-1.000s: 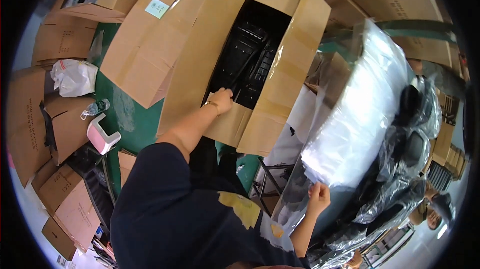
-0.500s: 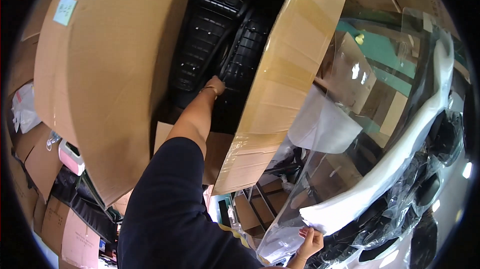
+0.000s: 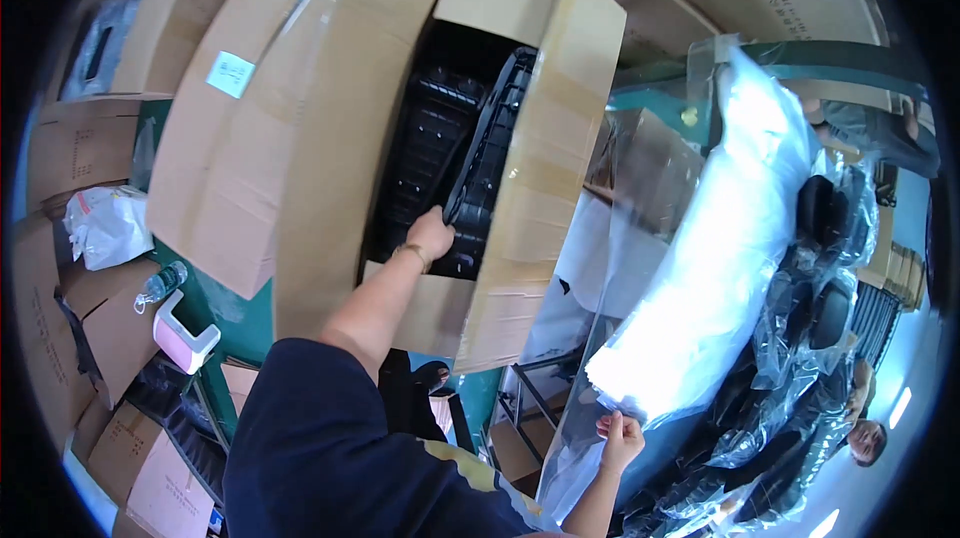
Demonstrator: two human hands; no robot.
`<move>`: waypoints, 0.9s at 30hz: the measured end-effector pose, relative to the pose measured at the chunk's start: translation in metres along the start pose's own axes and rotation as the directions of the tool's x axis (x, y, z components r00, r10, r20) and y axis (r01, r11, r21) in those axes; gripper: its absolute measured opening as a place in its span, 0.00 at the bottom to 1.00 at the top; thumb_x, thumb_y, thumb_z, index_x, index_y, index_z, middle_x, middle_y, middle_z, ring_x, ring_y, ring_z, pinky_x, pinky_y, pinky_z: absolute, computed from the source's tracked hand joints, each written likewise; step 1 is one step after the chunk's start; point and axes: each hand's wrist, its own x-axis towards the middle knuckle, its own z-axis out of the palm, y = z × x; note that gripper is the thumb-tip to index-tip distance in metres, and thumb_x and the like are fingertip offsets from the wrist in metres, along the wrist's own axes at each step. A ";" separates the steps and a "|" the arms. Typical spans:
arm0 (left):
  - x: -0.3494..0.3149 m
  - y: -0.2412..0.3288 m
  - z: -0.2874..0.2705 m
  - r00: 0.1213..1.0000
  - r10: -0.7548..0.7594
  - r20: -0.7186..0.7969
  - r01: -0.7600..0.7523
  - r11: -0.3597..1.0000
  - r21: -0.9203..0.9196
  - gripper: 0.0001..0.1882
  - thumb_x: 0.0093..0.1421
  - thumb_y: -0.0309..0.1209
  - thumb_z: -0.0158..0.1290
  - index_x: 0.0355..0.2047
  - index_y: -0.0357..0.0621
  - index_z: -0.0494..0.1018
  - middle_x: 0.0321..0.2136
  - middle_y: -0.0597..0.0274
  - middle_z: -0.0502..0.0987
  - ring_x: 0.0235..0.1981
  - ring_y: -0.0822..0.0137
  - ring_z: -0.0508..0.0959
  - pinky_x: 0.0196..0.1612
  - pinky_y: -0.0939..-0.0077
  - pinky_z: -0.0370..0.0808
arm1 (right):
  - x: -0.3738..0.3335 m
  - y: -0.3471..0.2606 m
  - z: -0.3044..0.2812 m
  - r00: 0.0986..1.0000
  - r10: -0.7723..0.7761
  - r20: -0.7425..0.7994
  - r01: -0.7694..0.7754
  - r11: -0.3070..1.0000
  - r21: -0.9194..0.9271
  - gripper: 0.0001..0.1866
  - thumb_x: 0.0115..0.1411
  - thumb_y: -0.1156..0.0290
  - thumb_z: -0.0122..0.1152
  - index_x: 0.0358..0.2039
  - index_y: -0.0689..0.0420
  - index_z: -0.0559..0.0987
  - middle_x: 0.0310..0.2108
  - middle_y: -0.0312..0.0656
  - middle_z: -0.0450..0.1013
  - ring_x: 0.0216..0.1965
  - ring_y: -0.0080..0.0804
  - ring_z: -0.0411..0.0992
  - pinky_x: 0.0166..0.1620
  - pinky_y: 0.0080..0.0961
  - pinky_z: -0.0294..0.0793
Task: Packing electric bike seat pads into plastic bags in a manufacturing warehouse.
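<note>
My left hand [image 3: 432, 235] reaches into a tall open cardboard box [image 3: 540, 168] and is closed on the edge of a long black ribbed plastic part [image 3: 487, 138]. A second black ribbed part [image 3: 430, 133] lies beside it, deeper in the box. Its lower end is in shadow. My right hand [image 3: 621, 440] pinches the lower edge of a long white translucent plastic bag [image 3: 700, 268], whose crumpled mouth lies just above my fingers. The bag hangs at a slant, right of the box.
Black parts in clear plastic wrap [image 3: 770, 408] are piled at the right, with a person [image 3: 866, 438] beyond them. At the left are a pink-and-white container [image 3: 186, 336], a plastic bottle [image 3: 165, 281], a white bag [image 3: 108, 226] and several cartons. Part of a metal frame [image 3: 540, 403] stands below the box.
The view has shifted, so the box looks smaller and more of the surroundings shows. The white bag appears broader. Both hands keep their holds.
</note>
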 end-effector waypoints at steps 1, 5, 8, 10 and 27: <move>-0.019 0.002 -0.011 0.998 -0.015 -0.057 0.015 1.000 0.002 0.24 0.53 0.32 0.50 0.50 0.35 0.65 0.41 0.38 0.74 0.45 0.44 0.74 0.49 0.58 0.70 | 0.002 -0.001 0.000 1.000 -0.004 0.020 0.004 1.000 0.017 0.12 0.59 0.71 0.59 0.22 0.63 0.73 0.21 0.43 0.75 0.21 0.27 0.75 0.24 0.21 0.76; -0.081 0.001 -0.052 0.979 -0.026 -0.204 0.019 0.999 -0.036 0.25 0.53 0.32 0.50 0.51 0.36 0.64 0.40 0.39 0.75 0.43 0.44 0.74 0.48 0.57 0.71 | 0.006 0.005 0.000 0.998 -0.030 0.046 0.029 0.999 0.018 0.10 0.59 0.69 0.58 0.24 0.62 0.74 0.22 0.42 0.75 0.20 0.27 0.74 0.23 0.20 0.76; -0.108 -0.010 -0.085 0.925 0.073 -0.372 -0.131 0.982 -0.133 0.23 0.54 0.31 0.50 0.50 0.39 0.65 0.39 0.40 0.75 0.42 0.44 0.75 0.46 0.57 0.71 | 0.006 0.007 -0.002 0.995 -0.081 0.051 0.082 0.996 -0.028 0.09 0.59 0.70 0.58 0.27 0.62 0.75 0.23 0.41 0.75 0.23 0.26 0.75 0.24 0.20 0.76; -0.121 -0.010 -0.107 0.879 0.142 -0.455 -0.259 0.944 -0.205 0.22 0.54 0.30 0.50 0.50 0.40 0.65 0.39 0.41 0.75 0.42 0.45 0.75 0.46 0.58 0.71 | 0.006 0.010 0.001 0.989 -0.118 0.092 0.118 0.993 0.009 0.08 0.59 0.70 0.58 0.27 0.62 0.75 0.24 0.40 0.75 0.25 0.25 0.75 0.25 0.20 0.76; -0.335 0.110 -0.157 0.874 0.456 -0.168 -0.382 0.430 -0.818 0.22 0.57 0.26 0.45 0.53 0.46 0.58 0.37 0.62 0.73 0.33 0.69 0.77 0.27 0.74 0.77 | -0.087 -0.090 0.017 0.751 -0.503 0.427 -0.033 0.618 0.785 0.57 0.42 0.56 0.73 0.65 0.51 0.46 0.56 0.48 0.61 0.56 0.48 0.62 0.50 0.39 0.72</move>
